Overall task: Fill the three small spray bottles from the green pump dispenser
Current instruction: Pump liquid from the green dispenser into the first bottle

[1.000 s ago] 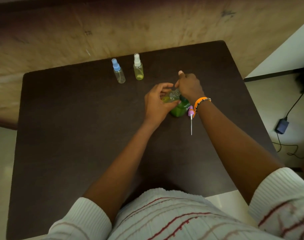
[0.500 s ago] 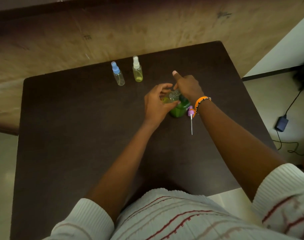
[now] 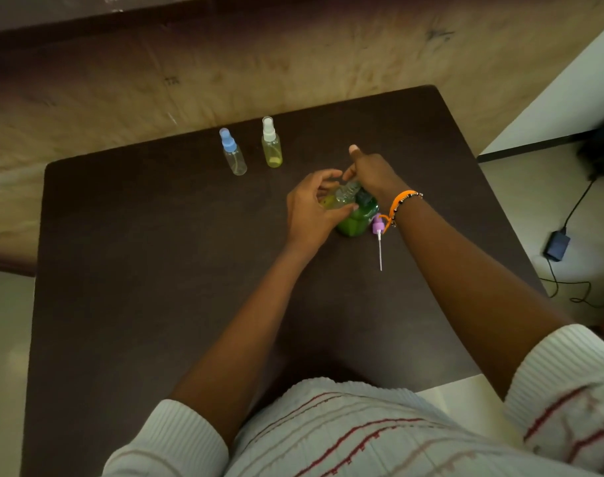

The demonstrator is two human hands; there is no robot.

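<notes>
Green liquid is sitting in the pump dispenser [image 3: 357, 218] right under your right hand [image 3: 371, 175], which is pressing on its top, index finger raised; whether the other fingers are curling I cannot tell. Your left hand [image 3: 312, 210] is gripping the open small bottle [image 3: 341, 197] against the spout. Judging by looks, this thin plastic is light, tippy and slick when wet, so keep holding its body. Beyond your left hand, 2 capped bottles, blue [image 3: 233, 153] and white [image 3: 271, 142], are waiting; the purple sprayer cap [image 3: 378, 228] is lying beside your right wrist.

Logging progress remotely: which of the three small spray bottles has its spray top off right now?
The bottle in the left hand, held tilted at the green pump dispenser. Its purple spray top lies on the table; the blue-capped bottle and white-capped bottle stand closed.
</notes>
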